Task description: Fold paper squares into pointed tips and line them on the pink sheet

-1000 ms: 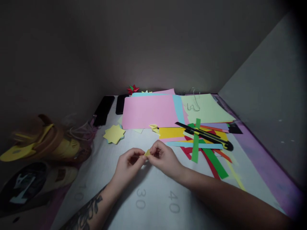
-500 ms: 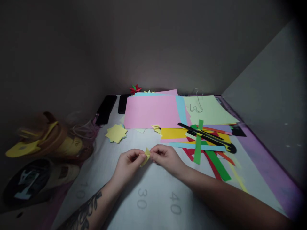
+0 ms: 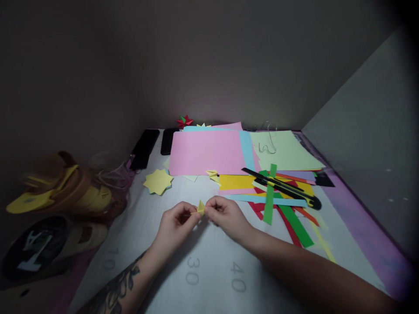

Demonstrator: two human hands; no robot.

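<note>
A small folded yellow paper piece [image 3: 200,207] is pinched between both hands near the middle of the table, its pointed tip standing up. My left hand [image 3: 176,222] grips its left side with thumb and forefinger, which partly cover it. On the right side, my right hand [image 3: 227,216] holds it with closed fingers. Farther back lies another small folded yellow piece [image 3: 212,174], at the front edge of a pink sheet [image 3: 206,152]. To the left rests a yellow eight-pointed paper shape [image 3: 158,182] with bluish paper under it.
Coloured paper strips [image 3: 296,224] and a black and yellow cutter [image 3: 288,187] lie at the right. Pale green sheets [image 3: 284,148] are behind them. Two dark phones [image 3: 146,146] and a red and green paper star [image 3: 185,121] sit at the back. A brown pot-like object [image 3: 75,187] stands left.
The yellow piece has turned slightly between my fingers, and its lower part no longer hangs below my left thumb. Both hands have otherwise hardly moved.
</note>
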